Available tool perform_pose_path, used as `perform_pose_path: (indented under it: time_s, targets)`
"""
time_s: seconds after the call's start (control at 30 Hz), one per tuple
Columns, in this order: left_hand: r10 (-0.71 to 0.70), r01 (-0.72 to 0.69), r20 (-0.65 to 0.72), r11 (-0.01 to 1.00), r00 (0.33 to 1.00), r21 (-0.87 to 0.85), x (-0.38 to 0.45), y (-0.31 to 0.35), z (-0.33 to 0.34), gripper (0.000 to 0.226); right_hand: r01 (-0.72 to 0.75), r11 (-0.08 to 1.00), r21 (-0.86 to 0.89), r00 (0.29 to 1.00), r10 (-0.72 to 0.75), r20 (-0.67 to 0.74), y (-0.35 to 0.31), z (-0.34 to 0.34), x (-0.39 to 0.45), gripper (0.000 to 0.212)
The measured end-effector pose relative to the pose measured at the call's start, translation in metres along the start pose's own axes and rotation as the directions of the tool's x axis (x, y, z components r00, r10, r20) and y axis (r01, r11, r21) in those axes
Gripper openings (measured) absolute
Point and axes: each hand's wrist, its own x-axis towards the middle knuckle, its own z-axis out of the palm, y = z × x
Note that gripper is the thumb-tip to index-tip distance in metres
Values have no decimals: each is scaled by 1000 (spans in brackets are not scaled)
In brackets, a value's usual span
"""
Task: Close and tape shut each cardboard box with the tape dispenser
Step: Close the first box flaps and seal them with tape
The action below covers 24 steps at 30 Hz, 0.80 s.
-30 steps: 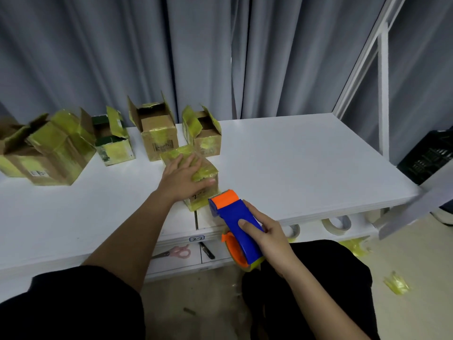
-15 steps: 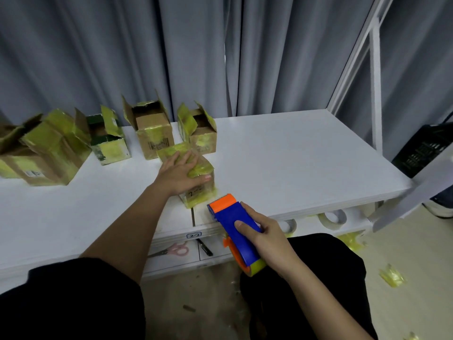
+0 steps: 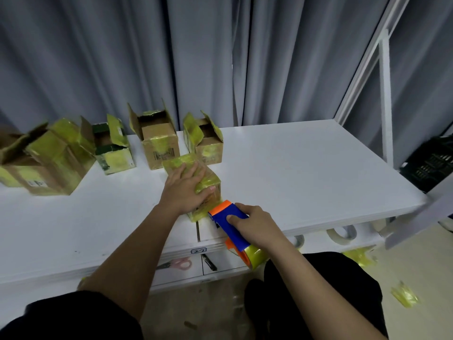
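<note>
While the closed box [image 3: 196,185] w/ glossy yellow tape is pressed flat by the left hand [image 3: 185,190], the blue plastic tape dispenser [image 3: 230,227] is gripped by the right hand [image 3: 255,227], long axis diagonal, orange nose touching box's near side, on white desk [image 3: 306,173].

free: right half of desk [image 3: 306,173] bare | blocked: open boxes [image 3: 157,141] lined along back-left edge

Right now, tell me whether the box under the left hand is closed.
Closed: the box has its flaps down, with the left hand pressing on top.
</note>
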Motion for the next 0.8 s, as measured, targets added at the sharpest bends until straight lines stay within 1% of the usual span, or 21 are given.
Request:
perform_pose_path:
  time_s: [0.13, 0.2, 0.3, 0.37, 0.43, 0.53, 0.63, 0.7, 0.8]
  targets:
    - [-35, 35, -13, 997, 999, 72, -5, 5, -1, 69, 8, 987, -162, 998, -17, -53, -2, -10, -2, 44]
    - [-110, 113, -31, 989, 993, 100, -10, 12, -1, 68, 9, 971, -239, 997, -27, -70, -2, -14, -1, 45]
    - [-228, 240, -98, 962, 969, 131, -17, 23, -5, 64, -5, 929, -371, 995, -31, -92, -3, -15, 8, 44]
    - [-285, 302, -121, 938, 951, 169, -20, 25, -11, 66, -37, 912, -408, 995, -3, -95, -5, -13, 15, 46]
    - [-345, 349, -60, 911, 937, 218, -17, 23, -18, 78, -64, 897, -438, 996, 28, -89, -7, -15, 20, 45]
    - [-416, 378, 72, 876, 907, 299, -5, 17, -30, 95, -55, 888, -457, 998, 43, -37, -9, -22, 26, 43]
    - [-418, 352, 125, 865, 900, 357, 5, 13, -36, 100, -16, 892, -452, 999, 36, 36, -11, -30, 32, 37]
    - [-376, 322, 122, 891, 919, 321, 9, 11, -33, 101, -4, 903, -430, 997, 35, 65, -12, -34, 36, 34]
    - [-323, 313, 87, 944, 943, 109, 8, 4, -22, 93, -5, 916, -402, 999, 25, 43, -14, -33, 42, 32]
